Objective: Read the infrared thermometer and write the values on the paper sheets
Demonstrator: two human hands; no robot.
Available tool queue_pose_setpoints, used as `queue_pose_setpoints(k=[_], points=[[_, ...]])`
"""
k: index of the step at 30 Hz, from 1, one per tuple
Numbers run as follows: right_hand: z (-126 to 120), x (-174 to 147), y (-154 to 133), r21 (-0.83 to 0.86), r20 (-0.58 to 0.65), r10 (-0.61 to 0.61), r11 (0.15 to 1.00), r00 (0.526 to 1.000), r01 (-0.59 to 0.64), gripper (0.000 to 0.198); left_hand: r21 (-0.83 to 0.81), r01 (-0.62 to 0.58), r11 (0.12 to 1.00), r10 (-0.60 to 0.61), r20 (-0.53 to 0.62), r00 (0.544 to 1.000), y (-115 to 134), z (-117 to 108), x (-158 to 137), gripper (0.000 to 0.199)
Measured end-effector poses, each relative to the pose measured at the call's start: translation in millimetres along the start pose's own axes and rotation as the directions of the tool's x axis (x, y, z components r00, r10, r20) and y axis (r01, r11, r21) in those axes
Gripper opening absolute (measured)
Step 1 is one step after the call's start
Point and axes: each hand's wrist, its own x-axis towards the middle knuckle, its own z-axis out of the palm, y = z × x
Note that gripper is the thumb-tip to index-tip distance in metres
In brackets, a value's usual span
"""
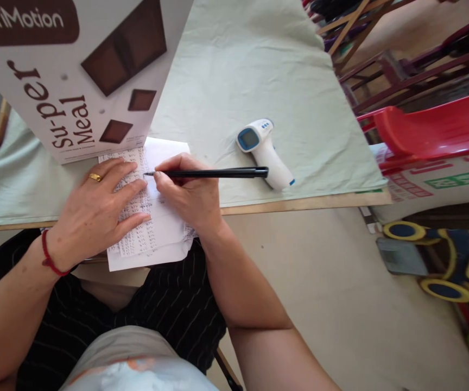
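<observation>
My right hand (191,193) grips a black pen (222,173), its tip touching the paper near the middle of the page. Flat on the left side of the sheets rests my left hand (102,203), fingers spread, with a ring and a red bracelet. The white papers (167,225) carry columns of small handwriting and hang partly over the table's front edge. Part of the writing is hidden under my left hand. Just right of the pen's back end lies a white and blue infrared thermometer (265,152).
A large white Su-per Meal box (71,70) stands on the table behind the papers. Pale green cloth (218,70) covers the tabletop. On the right are a red plastic piece (442,122), a printed sack (446,182) and a yellow-blue wheeled toy (454,255) on the floor.
</observation>
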Motion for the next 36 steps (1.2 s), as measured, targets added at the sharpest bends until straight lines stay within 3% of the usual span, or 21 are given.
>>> queue_pose_setpoints(k=[29, 36], points=[[-0.4, 0.6, -3.9, 0.032, -0.054, 0.018, 0.999, 0.998, -0.017, 0.007, -0.094, 0.045, 0.995, -0.044, 0.020, 0.999, -0.3, -1.1, 1.0, 0.033], [-0.1, -0.2, -2.9, 0.012, -0.074, 0.039, 0.999, 0.997, -0.038, 0.007, -0.016, -0.007, 1.000, 0.007, -0.020, 1.000, 1.4, -0.7, 1.2, 0.035]])
